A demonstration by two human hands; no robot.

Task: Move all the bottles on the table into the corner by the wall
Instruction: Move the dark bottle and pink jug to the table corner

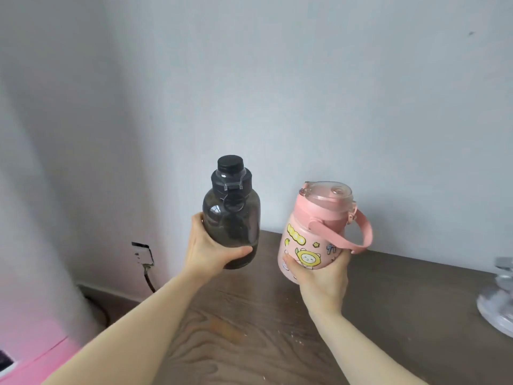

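Gripping black bottle (231,215) in left hand (209,247), pink bottle (312,237) in right hand (323,276). Held above tabletop (388,301). Cartoon stickers noted; lettering illegible.

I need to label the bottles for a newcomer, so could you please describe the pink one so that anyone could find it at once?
Start at the dark wooden table against the pale wall. Above it, two hands each hold a bottle; the pink bottle is in the right hand. Unlike the smoky black bottle in the left hand, it has cartoon stickers, a clear lid and a pink carry strap.
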